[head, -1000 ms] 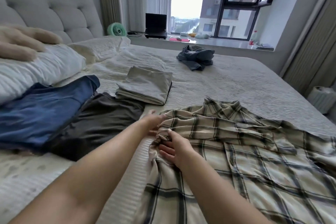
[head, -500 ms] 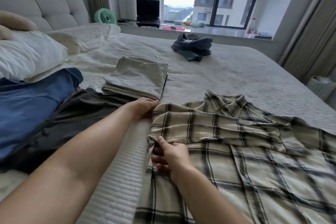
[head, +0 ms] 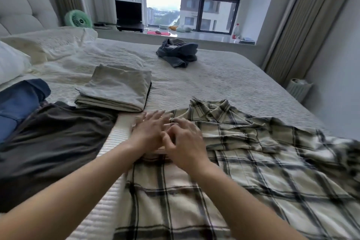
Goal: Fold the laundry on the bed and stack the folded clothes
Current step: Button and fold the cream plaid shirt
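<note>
Head view: both hands sit together on the near-left part of the plaid shirt, over its folded-in sleeve. The left hand lies flat with fingers spread and straight, pressing the cloth and gripping nothing. The right hand overlaps it, fingers loosely bent; blur prevents a verdict on whether it pinches fabric. Half a second ago each hand pinched the shirt's left edge at separate points; that pinch is now released on the left, and the hands have closed in on one another. Judgement: the sleeve fold is laid and smoothing is under way, with the body folds outstanding. Left of the shirt, the dark garment lies flat and the folded beige stack sits just beyond it. Well beyond the shirt, a crumpled grey garment awaits folding.
</note>
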